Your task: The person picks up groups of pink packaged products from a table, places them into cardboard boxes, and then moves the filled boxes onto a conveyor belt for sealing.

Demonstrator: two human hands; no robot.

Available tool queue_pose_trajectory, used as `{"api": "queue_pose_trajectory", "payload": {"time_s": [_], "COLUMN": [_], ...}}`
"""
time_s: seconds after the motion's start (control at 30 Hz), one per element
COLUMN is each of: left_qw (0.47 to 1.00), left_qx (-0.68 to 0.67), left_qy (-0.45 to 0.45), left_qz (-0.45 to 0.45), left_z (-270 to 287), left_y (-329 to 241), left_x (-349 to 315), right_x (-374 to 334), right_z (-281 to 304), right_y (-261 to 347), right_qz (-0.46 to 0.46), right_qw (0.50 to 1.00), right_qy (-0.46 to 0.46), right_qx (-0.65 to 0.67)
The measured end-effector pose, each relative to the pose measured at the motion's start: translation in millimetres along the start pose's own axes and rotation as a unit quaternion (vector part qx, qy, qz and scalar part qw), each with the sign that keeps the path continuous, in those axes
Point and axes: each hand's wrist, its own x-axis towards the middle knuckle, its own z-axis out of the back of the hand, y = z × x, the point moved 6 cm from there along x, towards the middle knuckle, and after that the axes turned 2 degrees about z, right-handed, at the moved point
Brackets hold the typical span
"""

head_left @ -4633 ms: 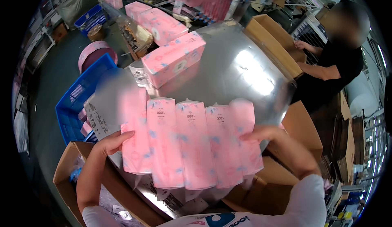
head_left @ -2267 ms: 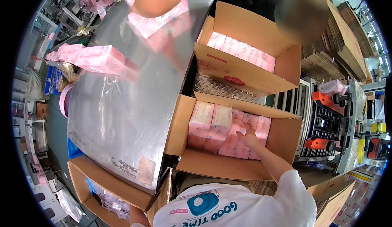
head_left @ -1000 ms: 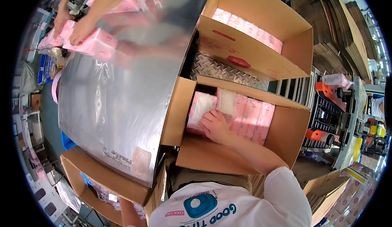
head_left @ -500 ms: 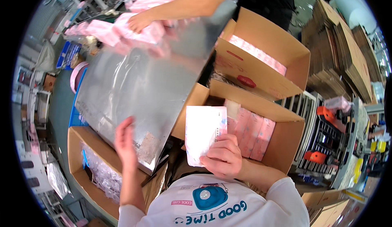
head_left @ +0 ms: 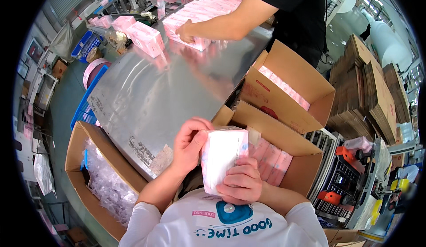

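A white and pink tissue pack [head_left: 218,162] is held upright in front of my chest. My right hand [head_left: 242,182] grips its lower right edge, fingers curled over the face. At the upper left corner, my left hand [head_left: 190,145] pinches the pack between thumb and fingers. Just beyond it on the right stands an open carton [head_left: 301,162] with several pink packs [head_left: 271,160] in a row inside. Across the metal table, a co-worker's hand [head_left: 188,31] rests on a block of pink packs [head_left: 199,13].
A second open carton [head_left: 288,91] with pink packs stands farther back. At the left is a carton [head_left: 80,158] of crumpled clear plastic [head_left: 108,185]. The metal table [head_left: 164,96] fills the middle. Flattened cartons [head_left: 364,87] are stacked at the right, near a roller conveyor [head_left: 321,171].
My left hand has come in from the table side and taken hold of the pack's upper left corner. My right hand still holds it. The co-worker's packs are now gathered into a block.
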Motion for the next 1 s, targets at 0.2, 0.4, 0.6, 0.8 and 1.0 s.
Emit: {"api": "queue_pose_trajectory", "payload": {"time_s": [0.2,0.4,0.6,0.8,1.0], "left_qw": [0.960,0.979,0.983,0.981,0.985], "left_qx": [0.248,0.204,0.165,0.193,0.167], "left_qy": [0.030,-0.013,-0.058,-0.023,-0.019], "left_qz": [-0.126,-0.016,0.048,0.000,0.022], "left_z": [-16,7,23,26,36], "left_y": [-74,-56,-35,-39,-32], "left_x": [4,-12,-26,-32,-37], "right_x": [43,55,56,29,-24], "right_z": [22,-14,-39,-71,-86], "right_y": [-26,-47,-64,-72,-71], "right_qz": [-0.235,-0.318,-0.374,-0.383,-0.508], "right_qw": [0.955,0.919,0.881,0.832,0.631], "right_qy": [-0.040,0.126,0.221,0.229,0.000], "right_qx": [0.174,0.195,0.189,0.330,0.587]}}
